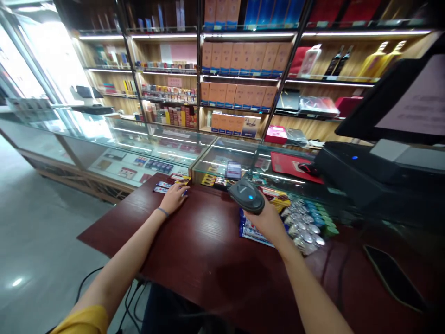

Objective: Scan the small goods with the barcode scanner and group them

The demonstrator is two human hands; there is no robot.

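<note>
My right hand (269, 222) grips a dark grey barcode scanner (247, 195) with a lit blue light, held above the desk. My left hand (174, 198) lies low at the desk's far left, fingers stretched out over blue-and-white packets (162, 187) and partly hiding them. Just beyond its fingertips is a red-and-yellow packet (180, 178). Below the scanner lies a stack of blue-and-white packets (256, 233), partly covered by my right hand. Beside them are yellow-and-brown packets (278, 198), several silver-topped small tubes (305, 227) and green-ended ones (326, 217).
The dark red desk (194, 250) meets a glass display counter (167, 144). A black phone (394, 277) lies at the right, below a black till with a screen (413, 104). On the counter's glass is a red mat (290, 166). Shelves of boxes (243, 58) stand behind.
</note>
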